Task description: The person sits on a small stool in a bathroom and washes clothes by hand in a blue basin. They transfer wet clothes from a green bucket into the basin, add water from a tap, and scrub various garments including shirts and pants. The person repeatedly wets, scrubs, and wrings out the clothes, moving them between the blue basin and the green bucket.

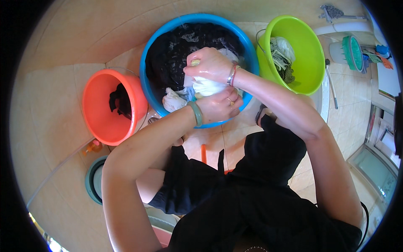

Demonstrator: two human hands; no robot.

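In front of me stands a round blue basin [146,84] with wet clothes in it. My right hand [212,65], a silver bracelet at its wrist, is closed in a fist on a wet white garment [208,87]. A small pale yellow lump [195,62] shows at the fist's thumb side; whether it belongs to the garment, I cannot tell. Nearer to me, my left hand [219,106], with a ring and a green bangle, grips the garment's lower part. Dark wet clothes [170,56] fill the basin's far left. A bunched whitish cloth [173,100] lies by my left wrist.
To the left stands an orange bucket [94,103] with a black cloth [121,101] inside. A lime-green bucket [308,50] at the right holds striped and white clothes [282,56]. A teal basin [95,178] sits behind my left forearm. Tiled walls rise around.
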